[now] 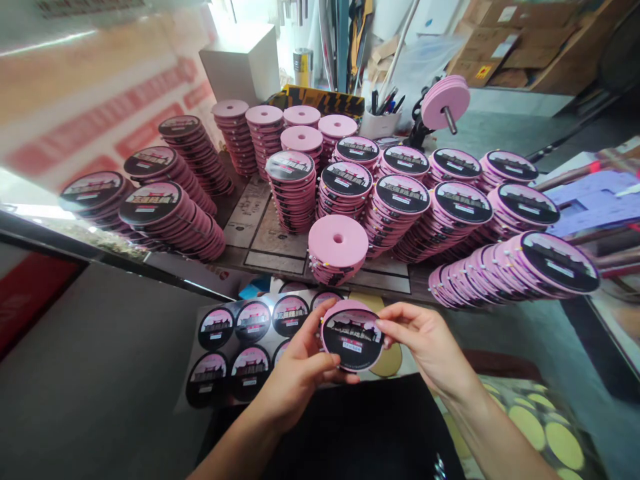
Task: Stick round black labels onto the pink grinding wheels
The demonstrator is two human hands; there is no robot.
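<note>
Round black-and-pink sticker [353,341] on a smooth pink disc [345,307], pinched between both hands [313,353].

A table [245,230] with a patterned, wood-look top bore rows of stacks of pink foam discs [338,243], some plain and many topped with round dark labels [345,179], while a white pen cup [380,125] stood behind them.

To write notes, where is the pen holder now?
In the head view, the pen holder stands right of centre at the back, left of the mounted pink discs.
</note>
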